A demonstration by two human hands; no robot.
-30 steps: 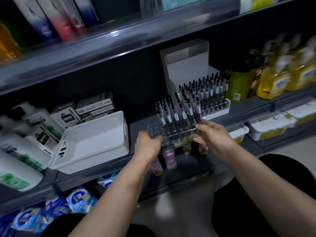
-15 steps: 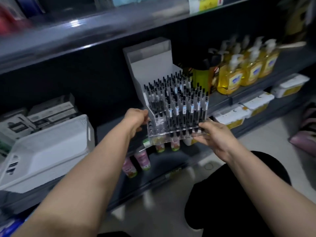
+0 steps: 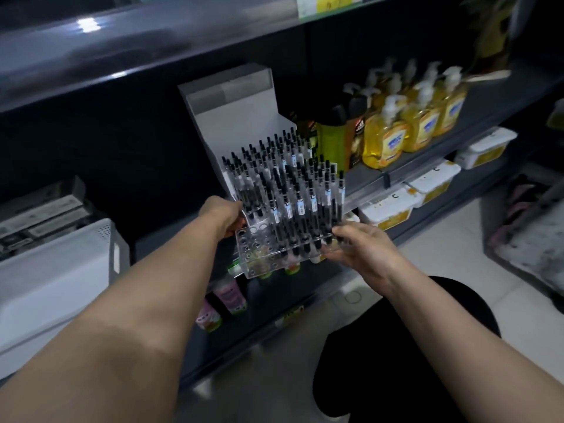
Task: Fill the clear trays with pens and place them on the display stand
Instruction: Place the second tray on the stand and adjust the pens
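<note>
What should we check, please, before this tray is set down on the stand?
1. Left hand grip on the tray: ok, it holds the left edge.
2. Right hand grip: ok, it holds the right edge.
3. Tray filled: not ok, the holes at its left end are empty.
4. Pens seated in their holes: ok, none has dropped out.
5. Free place on the stand: cannot tell, the tray and pens hide its front.
</note>
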